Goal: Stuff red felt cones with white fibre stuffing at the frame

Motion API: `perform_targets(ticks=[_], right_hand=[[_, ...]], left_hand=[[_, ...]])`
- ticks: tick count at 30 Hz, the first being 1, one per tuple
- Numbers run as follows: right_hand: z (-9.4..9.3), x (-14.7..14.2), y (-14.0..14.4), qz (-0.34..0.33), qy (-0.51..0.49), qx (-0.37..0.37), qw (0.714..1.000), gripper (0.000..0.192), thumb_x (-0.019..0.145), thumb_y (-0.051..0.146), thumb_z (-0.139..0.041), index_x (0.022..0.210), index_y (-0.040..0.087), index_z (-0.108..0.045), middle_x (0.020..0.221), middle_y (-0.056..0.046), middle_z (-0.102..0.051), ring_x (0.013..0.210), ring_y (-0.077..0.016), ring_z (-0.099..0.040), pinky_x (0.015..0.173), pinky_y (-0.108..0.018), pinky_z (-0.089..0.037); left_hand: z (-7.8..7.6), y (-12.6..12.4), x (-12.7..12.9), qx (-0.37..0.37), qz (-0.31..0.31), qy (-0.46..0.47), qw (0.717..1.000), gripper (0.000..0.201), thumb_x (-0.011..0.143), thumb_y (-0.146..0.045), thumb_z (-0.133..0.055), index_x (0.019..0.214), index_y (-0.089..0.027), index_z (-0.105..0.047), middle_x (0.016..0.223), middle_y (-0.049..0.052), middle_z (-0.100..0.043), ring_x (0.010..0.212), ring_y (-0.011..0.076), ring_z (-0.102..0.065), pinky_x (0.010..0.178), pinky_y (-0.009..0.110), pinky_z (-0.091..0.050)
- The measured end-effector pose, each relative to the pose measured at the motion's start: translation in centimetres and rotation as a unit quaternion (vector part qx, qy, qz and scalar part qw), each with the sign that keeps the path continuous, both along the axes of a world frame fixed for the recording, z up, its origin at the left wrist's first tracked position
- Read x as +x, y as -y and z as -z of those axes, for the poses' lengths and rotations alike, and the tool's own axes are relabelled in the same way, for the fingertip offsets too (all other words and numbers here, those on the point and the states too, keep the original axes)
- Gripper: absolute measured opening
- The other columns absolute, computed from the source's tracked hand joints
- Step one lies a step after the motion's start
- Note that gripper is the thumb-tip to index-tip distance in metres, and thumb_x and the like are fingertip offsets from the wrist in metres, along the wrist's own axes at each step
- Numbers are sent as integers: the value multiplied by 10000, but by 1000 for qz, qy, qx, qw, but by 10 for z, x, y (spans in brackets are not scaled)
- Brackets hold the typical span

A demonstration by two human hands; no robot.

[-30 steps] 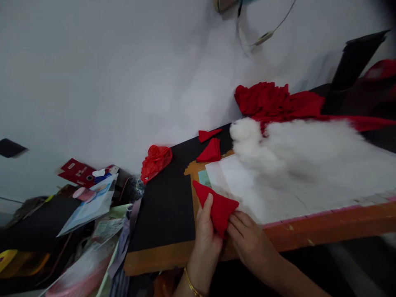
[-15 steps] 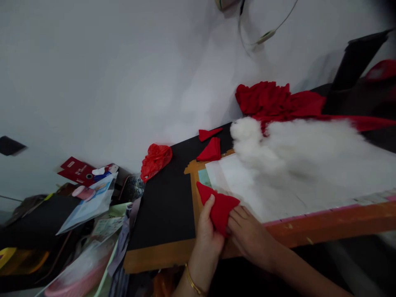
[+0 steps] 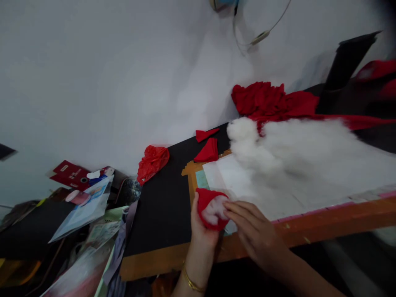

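My left hand [image 3: 204, 233] is wrapped round a small red cloth pouch [image 3: 202, 198] from below and the left. The pouch's mouth faces up, and white stuffing [image 3: 213, 210] shows inside it. My right hand [image 3: 252, 222] has its fingertips together at the right edge of the mouth, gripping the rim there; its thumb is mostly hidden. Behind the pouch, a big heap of loose white stuffing [image 3: 297, 144] lies on a white sheet [image 3: 266, 202]. Two folded red cloth pieces [image 3: 208, 150] lie toward the wall.
A crumpled red plastic bag [image 3: 154, 161] sits at the black table's [image 3: 161, 218] left corner. Bunched red fabric [image 3: 262, 99] lies at the back, near a dark upright panel [image 3: 343, 62]. To the left are a red box [image 3: 71, 174] and a pink spool [image 3: 78, 198]. Orange-brown tape [image 3: 154, 260] edges the table.
The pouch has been turned so its mouth faces up and the stuffing shows. My right fingers have shifted to the mouth's edge. The view has swung slightly right.
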State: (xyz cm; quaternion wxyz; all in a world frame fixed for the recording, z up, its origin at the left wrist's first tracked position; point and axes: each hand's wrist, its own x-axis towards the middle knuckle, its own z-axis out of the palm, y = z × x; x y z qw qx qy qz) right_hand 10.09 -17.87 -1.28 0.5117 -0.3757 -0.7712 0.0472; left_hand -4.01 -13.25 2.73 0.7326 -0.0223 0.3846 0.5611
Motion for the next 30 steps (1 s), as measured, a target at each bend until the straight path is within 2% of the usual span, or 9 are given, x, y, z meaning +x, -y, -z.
perform_targets(ticks=[3,8,12,16,19,22,25,28,30], right_hand=[[1,-17,0,2,45,-1,999,347,876,33,-434,1132,126,-649,1088,-125,-718,1068,-262,-615,862,-441,-566],[-8,-9,2,-89,-32,-75,993,394,877,7,-408,1179,177,-596,1126,-84,-698,1064,-196,-611,878,-357,-565],[-11,-1,3,-44,-67,-62,995,330,900,24,-447,1149,185,-591,1066,-90,-688,1024,-190,-624,852,-345,-572],[8,-22,0,-2,-6,-20,1000,278,918,61,-440,1073,146,-654,1010,-122,-689,1028,-242,-634,919,-434,-563],[27,-34,-2,32,6,16,999,347,922,70,-419,1202,135,-613,1106,-144,-680,1142,-271,-593,943,-470,-557],[31,-29,1,-27,2,4,1000,408,919,89,-434,1307,159,-536,1231,-132,-645,1228,-269,-544,1000,-471,-522],[17,-16,8,-67,-95,-77,990,313,919,87,-422,1155,217,-582,1105,-81,-683,1065,-215,-636,920,-378,-559],[1,-7,11,-25,-206,-165,964,192,933,125,-450,1035,239,-566,936,-36,-673,862,-168,-669,730,-269,-574],[-4,-6,8,19,-222,-168,960,153,910,154,-518,1038,234,-548,883,-24,-625,739,-153,-634,636,-256,-550]], left_hand=[[-4,3,5,-20,12,-30,999,332,817,-412,-663,880,-87,-669,750,101,-699,618,175,-651,609,269,-532],[-4,0,7,-26,-39,-34,998,235,889,-336,-594,800,-126,-650,666,36,-669,553,134,-623,561,233,-521],[0,3,11,-15,-47,-43,998,266,877,-376,-613,811,-124,-664,710,46,-692,604,137,-648,627,240,-544],[4,18,24,24,-29,-98,995,407,794,-473,-688,953,-98,-684,849,103,-733,712,182,-690,682,269,-559],[8,29,29,91,-55,-166,980,453,699,-375,-790,1060,-132,-667,887,85,-744,763,202,-706,745,303,-565],[13,34,25,117,-53,-190,973,437,653,-253,-815,1053,-148,-672,890,73,-752,783,206,-713,762,306,-567],[15,33,16,113,-53,-158,980,382,634,-217,-795,995,-141,-696,923,83,-755,825,223,-717,778,307,-570],[12,29,8,91,-51,-107,989,297,665,-241,-750,931,-113,-716,916,114,-757,809,239,-719,760,318,-580],[9,28,7,79,-49,-84,992,277,704,-260,-721,931,-102,-718,933,131,-755,816,240,-717,772,328,-582]])
